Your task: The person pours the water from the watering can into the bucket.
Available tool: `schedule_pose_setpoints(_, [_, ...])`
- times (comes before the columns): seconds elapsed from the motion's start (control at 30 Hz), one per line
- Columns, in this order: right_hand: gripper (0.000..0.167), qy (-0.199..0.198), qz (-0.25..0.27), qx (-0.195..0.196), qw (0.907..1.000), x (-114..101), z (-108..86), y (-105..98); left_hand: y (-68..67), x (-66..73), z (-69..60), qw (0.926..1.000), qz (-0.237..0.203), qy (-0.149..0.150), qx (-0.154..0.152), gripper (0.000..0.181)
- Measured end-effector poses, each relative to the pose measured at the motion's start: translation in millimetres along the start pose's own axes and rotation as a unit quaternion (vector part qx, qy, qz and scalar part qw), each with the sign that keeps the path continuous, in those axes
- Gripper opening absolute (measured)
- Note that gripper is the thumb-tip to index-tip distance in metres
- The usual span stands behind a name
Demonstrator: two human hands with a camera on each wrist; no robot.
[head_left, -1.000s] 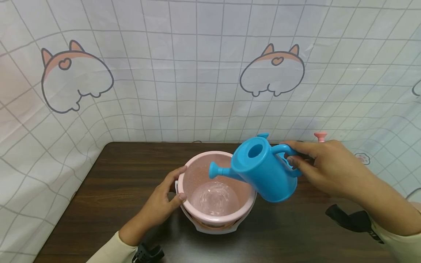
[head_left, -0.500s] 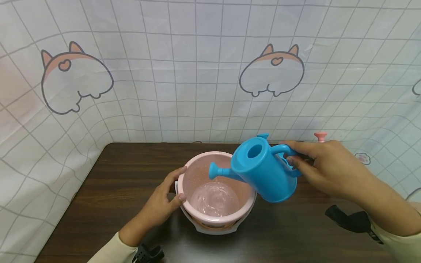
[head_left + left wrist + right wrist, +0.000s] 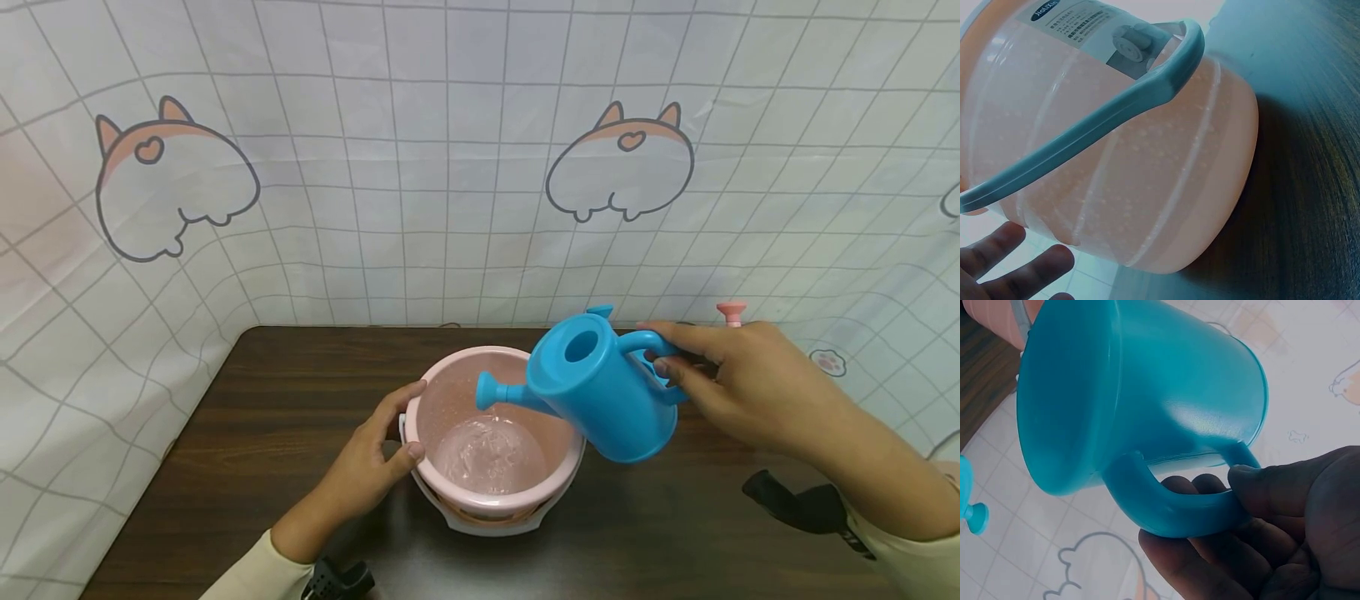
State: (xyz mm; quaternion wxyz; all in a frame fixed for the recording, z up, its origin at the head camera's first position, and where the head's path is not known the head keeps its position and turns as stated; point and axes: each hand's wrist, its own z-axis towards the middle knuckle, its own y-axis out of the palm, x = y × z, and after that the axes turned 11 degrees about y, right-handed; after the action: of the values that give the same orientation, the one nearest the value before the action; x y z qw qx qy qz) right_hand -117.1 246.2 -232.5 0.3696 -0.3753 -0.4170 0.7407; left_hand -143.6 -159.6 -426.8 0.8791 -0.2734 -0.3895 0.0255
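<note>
Just below the middle of the head view, a pink bucket [image 3: 495, 502] stands on a dark wood-grain desk [image 3: 315, 408], with clear, rippled water [image 3: 491, 458] at its bottom. Right of centre, a blue watering can [image 3: 618, 408] is tilted toward the left of the frame, its spout tip [image 3: 489, 390] over the inside of the bucket and its round filling hole [image 3: 582, 343] facing up. At the right of the frame the right hand [image 3: 738, 383] holds the can up by its handle; in the right wrist view the fingers [image 3: 1194, 569] are curled under the handle loop and the thumb presses on it from the other side. Left of the bucket, the left hand [image 3: 367, 454] rests against the rim, thumb and index finger spread apart, their tips touching it and not clenched.

Below the front of the bucket runs its pale bail [image 3: 495, 527]. Across the top of the left wrist view, a printed label [image 3: 1091, 31] sits on the bucket's side. Behind the can, a small blue piece [image 3: 600, 310] shows above its top edge, its body mostly hidden; at the right, a pink flared piece [image 3: 731, 312] rises behind the right hand. Across the upper frame hangs a white grid-patterned cloth [image 3: 405, 167] with corgi drawings [image 3: 621, 171].
</note>
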Motion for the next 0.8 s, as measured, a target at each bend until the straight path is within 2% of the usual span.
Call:
schedule_pose_setpoints(0.37, [0.046, -0.007, 0.003, 0.008, 0.9999, 0.2, 0.3, 0.1, -0.2, -0.7, -0.3, 1.0000, 0.002, 0.007, 0.001, 0.065])
schedule_pose_setpoints(0.8, [0.048, -0.012, 0.005, 0.021, 0.9997, 0.5, 0.7, 1.3, 0.0, 2.1, 0.6, 1.0000, 0.007, -0.002, 0.000, 0.065])
